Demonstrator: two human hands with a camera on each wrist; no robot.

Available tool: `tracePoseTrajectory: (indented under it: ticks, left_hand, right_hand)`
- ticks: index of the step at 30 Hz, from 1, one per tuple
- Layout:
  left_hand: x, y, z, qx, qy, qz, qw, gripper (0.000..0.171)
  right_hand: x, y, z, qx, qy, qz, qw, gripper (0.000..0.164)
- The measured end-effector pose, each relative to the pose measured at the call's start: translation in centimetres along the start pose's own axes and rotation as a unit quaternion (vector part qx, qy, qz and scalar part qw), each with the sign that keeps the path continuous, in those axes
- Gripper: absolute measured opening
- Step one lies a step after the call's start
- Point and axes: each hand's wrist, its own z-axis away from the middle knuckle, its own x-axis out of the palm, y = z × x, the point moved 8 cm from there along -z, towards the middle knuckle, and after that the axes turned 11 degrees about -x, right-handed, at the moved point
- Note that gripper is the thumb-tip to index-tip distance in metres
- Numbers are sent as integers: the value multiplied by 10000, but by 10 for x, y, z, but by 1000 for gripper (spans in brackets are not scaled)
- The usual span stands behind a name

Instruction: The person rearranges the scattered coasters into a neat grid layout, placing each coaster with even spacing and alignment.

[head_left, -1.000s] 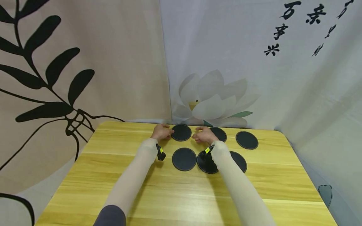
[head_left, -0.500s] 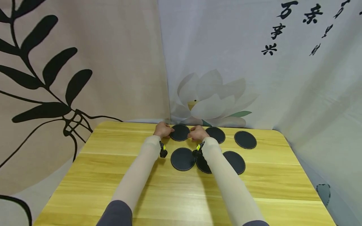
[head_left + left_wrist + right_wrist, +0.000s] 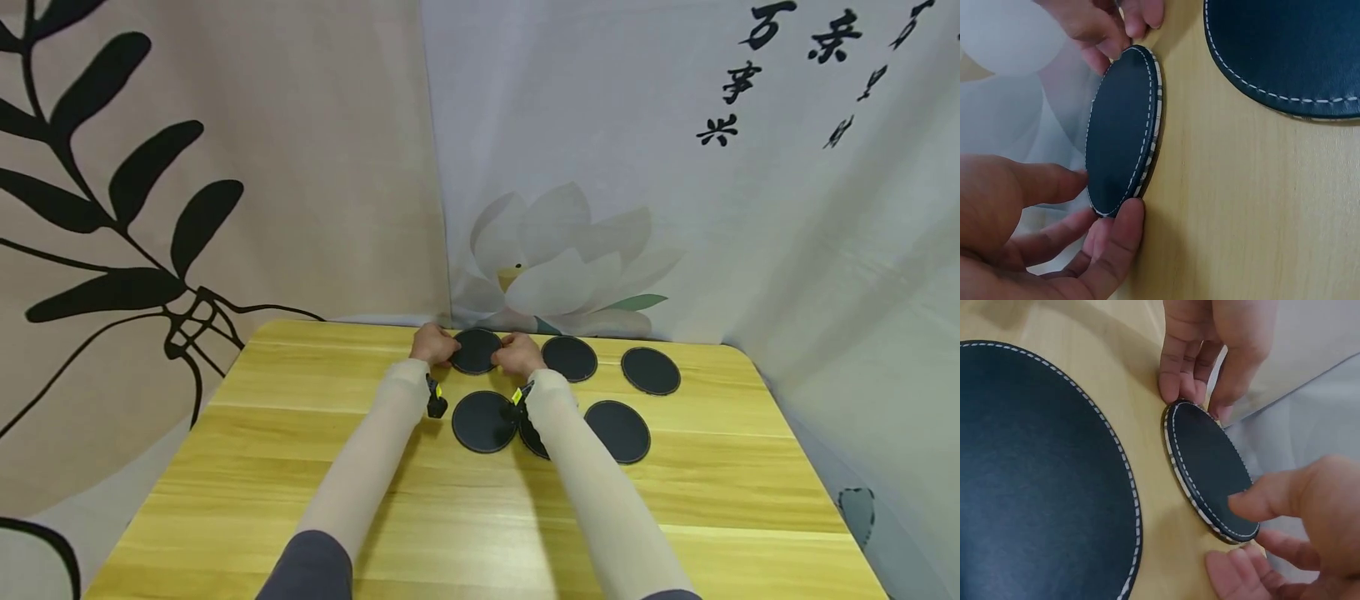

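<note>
A round black coaster with white edge stitching is at the far left of the back row. My left hand grips its left edge, thumb at the top face and fingertips at the rim, as the left wrist view of the coaster shows. From the other side my right hand holds the same coaster; in the right wrist view its thumb lies over the face of the coaster with fingers by the rim. Just in front lies another black coaster.
Two more coasters, one nearer and one farther, extend rightward along the table's back. In the front row, one coaster is partly behind the right forearm, with another to its right. A printed curtain hangs behind the wooden table.
My right hand has moved left from the gap between coasters to the right edge of the far-left coaster. The left hand has stayed almost in place at its left edge.
</note>
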Motion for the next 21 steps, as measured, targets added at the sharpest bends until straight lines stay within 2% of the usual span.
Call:
tracePoseTrajectory:
  ticks: [5, 13, 18, 21]
  left_hand:
    - [-1, 0, 0, -104, -12, 212, 9997, 27]
    - [-1, -4, -2, -244, 46, 482, 9985, 19]
    - [-1, -7, -2, -300, -14, 676, 9973, 24]
    - [-1, -9, -1, -388, -63, 885, 9953, 26]
  right_hand:
    - [-4, 0, 3, -108, 212, -162, 9996, 48]
    - [-8, 3, 5, -250, 542, -226, 9980, 39]
    - [-12, 5, 6, -364, 791, -299, 9958, 31]
    - [-12, 6, 8, -378, 843, -551, 9942, 28]
